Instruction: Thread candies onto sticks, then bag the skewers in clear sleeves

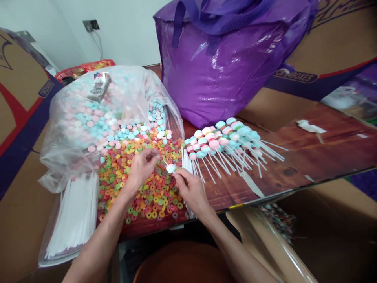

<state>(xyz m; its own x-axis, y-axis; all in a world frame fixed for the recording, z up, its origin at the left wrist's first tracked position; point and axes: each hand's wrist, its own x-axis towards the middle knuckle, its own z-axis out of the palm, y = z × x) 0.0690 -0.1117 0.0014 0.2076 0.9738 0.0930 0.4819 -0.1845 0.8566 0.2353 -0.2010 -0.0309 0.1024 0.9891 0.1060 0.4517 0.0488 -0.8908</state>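
My left hand [143,165] hovers over a spread of colourful ring candies [147,184], its fingers pinched together near the tip of a thin white stick. My right hand [190,188] is closed on that stick [176,174], which carries a pale blue and pink marshmallow candy [170,168]. To the right lies a pile of finished candy sticks [224,143], each threaded with pastel marshmallows. What the left fingertips pinch is too small to name.
A clear plastic bag [88,114] of pastel marshmallows lies open at the left. A packet of bare white sticks [73,220] lies at the table's front left. A large purple bag [229,59] stands behind. Cardboard boxes [17,98] surround the wooden table [309,153].
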